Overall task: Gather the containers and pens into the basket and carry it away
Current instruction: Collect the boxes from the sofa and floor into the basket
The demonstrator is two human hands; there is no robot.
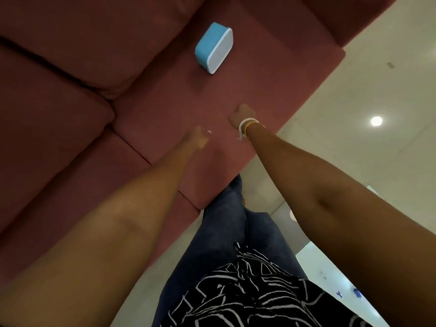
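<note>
Reaching over dusty-red fabric sofa (70, 114); left hand (199, 138) and right hand (243, 115) blurred, fingers' state unclear. Blue rounded plastic container with white lid (213, 47) lay tipped on seat beyond, apart from hands. Likely light, rigid, smooth: take across short sides. No basket, pens seen.

1 blue container (213, 47) (white lid shut) lies tipped on its side on the sofa seat (271, 90).

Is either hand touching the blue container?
No, the blue container lies alone on the sofa, well apart from the left hand and right hand.
</note>
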